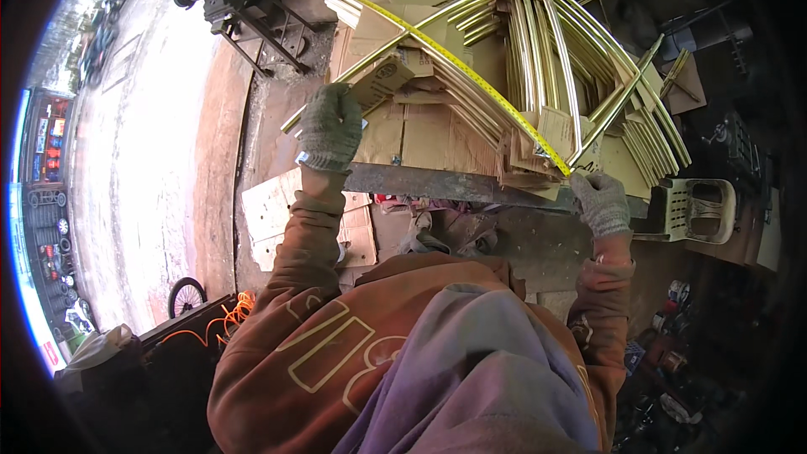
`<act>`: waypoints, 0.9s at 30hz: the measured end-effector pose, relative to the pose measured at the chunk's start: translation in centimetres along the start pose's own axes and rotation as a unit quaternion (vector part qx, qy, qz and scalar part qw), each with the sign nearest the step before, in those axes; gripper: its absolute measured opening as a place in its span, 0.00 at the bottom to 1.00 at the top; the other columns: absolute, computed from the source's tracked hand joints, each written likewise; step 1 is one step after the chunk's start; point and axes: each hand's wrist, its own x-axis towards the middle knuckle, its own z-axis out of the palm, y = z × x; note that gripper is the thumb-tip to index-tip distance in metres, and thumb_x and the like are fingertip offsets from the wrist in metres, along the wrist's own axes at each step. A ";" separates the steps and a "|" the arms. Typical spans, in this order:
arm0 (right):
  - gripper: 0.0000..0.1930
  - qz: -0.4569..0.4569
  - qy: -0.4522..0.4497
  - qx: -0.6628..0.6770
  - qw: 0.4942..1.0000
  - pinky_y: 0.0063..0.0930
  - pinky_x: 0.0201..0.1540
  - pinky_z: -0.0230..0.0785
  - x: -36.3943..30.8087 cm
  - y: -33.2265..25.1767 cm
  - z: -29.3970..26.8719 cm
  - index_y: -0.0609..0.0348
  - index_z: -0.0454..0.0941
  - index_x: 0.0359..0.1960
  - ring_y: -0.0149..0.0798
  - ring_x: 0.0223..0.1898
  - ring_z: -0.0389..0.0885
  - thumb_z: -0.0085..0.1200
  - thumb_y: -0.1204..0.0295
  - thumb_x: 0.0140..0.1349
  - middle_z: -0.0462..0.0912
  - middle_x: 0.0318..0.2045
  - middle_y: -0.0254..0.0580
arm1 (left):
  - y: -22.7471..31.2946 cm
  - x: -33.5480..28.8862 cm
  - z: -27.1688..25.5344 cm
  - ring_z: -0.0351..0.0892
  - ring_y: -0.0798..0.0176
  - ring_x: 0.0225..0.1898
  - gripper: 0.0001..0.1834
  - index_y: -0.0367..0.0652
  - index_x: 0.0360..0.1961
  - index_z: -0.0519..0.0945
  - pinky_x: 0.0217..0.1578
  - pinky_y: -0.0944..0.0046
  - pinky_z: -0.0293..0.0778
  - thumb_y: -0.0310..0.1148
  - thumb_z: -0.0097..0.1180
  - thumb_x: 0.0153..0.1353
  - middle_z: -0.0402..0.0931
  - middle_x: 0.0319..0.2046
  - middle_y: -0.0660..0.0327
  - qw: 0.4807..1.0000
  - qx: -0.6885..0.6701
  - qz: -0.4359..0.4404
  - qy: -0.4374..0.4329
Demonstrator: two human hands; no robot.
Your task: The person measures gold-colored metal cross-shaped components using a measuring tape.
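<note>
Measurement seems to be the step in hand, as a yellow tape measure (471, 74) is stretched slantwise over gold-coloured frames (603, 44). The left hand (330, 128), in a grey knitted glove, is placed to the left of the tape; its fingers are curled closed, and a gold tube (374, 56) crossed by the tape appears to be gripped near its end. The right hand (602, 203), gloved likewise, is held just beside the tape's near end, its fingers bent and little parted; whether the tape is pinched by them cannot be told. Sheets of cardboard (429, 130) are spread beneath the tape, and a pale plastic chair (679, 210) is seen to the right of its near end. For the next move, a straight, taut tape appears to be called for, its near end lined up with the frame so that the length can be read; slack could spoil the reading. With 2 hands set well apart, the tube is probably best steadied by the left while the tape is tended by the right.
</note>
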 end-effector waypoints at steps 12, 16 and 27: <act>0.26 -0.027 0.012 -0.082 0.996 0.41 0.39 0.76 -0.6 0.1 -0.7 0.62 0.89 0.33 0.45 0.29 0.86 0.64 0.46 0.59 0.88 0.26 0.49 | -0.5 -0.8 0.7 0.81 0.45 0.34 0.10 0.39 0.42 0.82 0.37 0.49 0.77 0.35 0.55 0.73 0.82 0.35 0.46 0.997 -0.010 -0.060 -0.037; 0.27 -0.046 0.020 -0.110 0.993 0.38 0.40 0.77 -1.2 -1.3 -0.5 0.60 0.89 0.36 0.44 0.30 0.86 0.65 0.43 0.59 0.88 0.27 0.47 | -5.6 -2.0 0.8 0.80 0.41 0.40 0.18 0.38 0.47 0.80 0.45 0.46 0.75 0.44 0.51 0.76 0.82 0.40 0.45 0.996 0.011 -0.054 -0.071; 0.28 -0.021 -0.002 -0.084 0.996 0.42 0.47 0.78 -2.2 0.5 1.2 0.57 0.90 0.39 0.50 0.40 0.88 0.65 0.42 0.59 0.89 0.34 0.49 | -5.8 0.0 -0.1 0.80 0.51 0.41 0.25 0.35 0.49 0.80 0.48 0.52 0.76 0.51 0.56 0.73 0.81 0.39 0.49 0.987 0.035 -0.113 -0.108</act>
